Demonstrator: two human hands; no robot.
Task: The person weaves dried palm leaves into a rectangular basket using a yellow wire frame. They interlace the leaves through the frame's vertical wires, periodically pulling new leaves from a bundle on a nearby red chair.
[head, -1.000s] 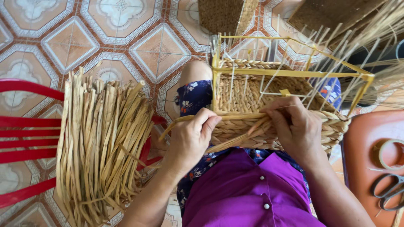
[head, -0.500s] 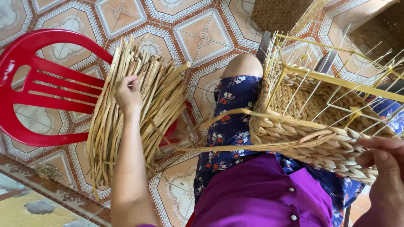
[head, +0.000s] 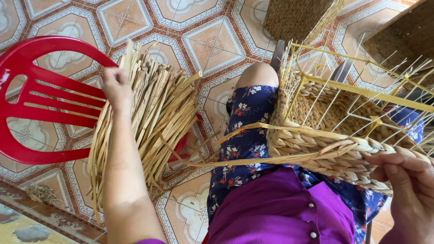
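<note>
My left hand (head: pixel 116 88) reaches out to a bundle of dried straw strands (head: pixel 156 113) lying over a red plastic chair (head: pixel 31 90), and its fingers close on the upper ends of a few strands. My right hand (head: pixel 407 180) grips the near woven edge of a half-woven basket (head: pixel 334 149) built on a yellow wire frame (head: pixel 361 90), which rests on my lap. Two loose strands (head: pixel 239 133) trail left from the basket's weave across my blue floral trousers.
Patterned floor tiles (head: pixel 212 40) lie under everything. Two finished woven baskets (head: pixel 296 18) stand at the top, one at the top right corner. My purple shirt (head: pixel 280 212) fills the bottom centre.
My left hand left the basket and swung out to the straw bundle on the chair, then moved up to its top ends. The view turned left; my right hand stayed on the basket.
</note>
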